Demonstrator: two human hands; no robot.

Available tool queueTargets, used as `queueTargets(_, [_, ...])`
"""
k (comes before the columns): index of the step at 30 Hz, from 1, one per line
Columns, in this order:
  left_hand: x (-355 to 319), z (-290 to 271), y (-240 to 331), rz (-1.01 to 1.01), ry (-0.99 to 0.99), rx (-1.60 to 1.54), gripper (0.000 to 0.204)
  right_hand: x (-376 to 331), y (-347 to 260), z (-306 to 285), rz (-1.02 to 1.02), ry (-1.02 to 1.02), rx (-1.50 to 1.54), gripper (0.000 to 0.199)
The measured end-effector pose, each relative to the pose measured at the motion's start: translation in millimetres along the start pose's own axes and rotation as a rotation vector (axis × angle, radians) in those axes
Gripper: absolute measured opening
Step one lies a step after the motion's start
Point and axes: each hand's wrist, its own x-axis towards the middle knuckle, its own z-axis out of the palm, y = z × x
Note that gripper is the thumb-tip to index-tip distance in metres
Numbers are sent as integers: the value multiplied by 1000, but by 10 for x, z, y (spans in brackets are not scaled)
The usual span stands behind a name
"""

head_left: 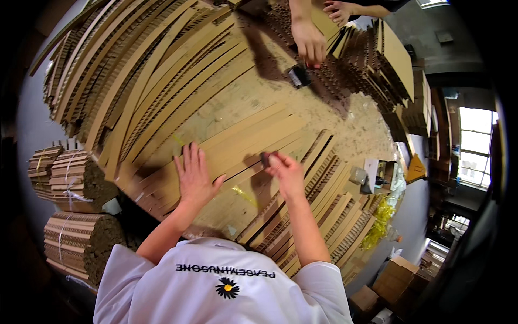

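Note:
My left hand (195, 175) lies flat, fingers spread, on light brown cardboard strips (253, 137) that sit side by side on the table. Just above the strips, my right hand (287, 174) pinches a small dark block (265, 159) with a reddish tint; its exact kind is too small to make out. A co-worker's hand (310, 43) at the far side grips a small reddish thing beside a black box-like object (298, 76). The co-worker's other hand (339, 12) is over cardboard at the top edge.
Long honeycomb-edged cardboard strips (135, 70) are heaped at the far left. More strips (324, 210) lie in rows to my right. Cardboard stacks (391, 62) stand far right. Tied bundles (67, 237) sit at left below table level. Yellow strapping (377, 224) hangs at the right edge.

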Motion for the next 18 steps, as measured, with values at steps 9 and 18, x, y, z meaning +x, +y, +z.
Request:
queueTargets(9, [27,-23,7,8,-45,-5,105,1865,-1105,-428,-696,528,-617,24])
queueTargets(18, [18,-1,-19,-11,-49,-52,105,2697,-1344,-247,-783,535,-1089,22])
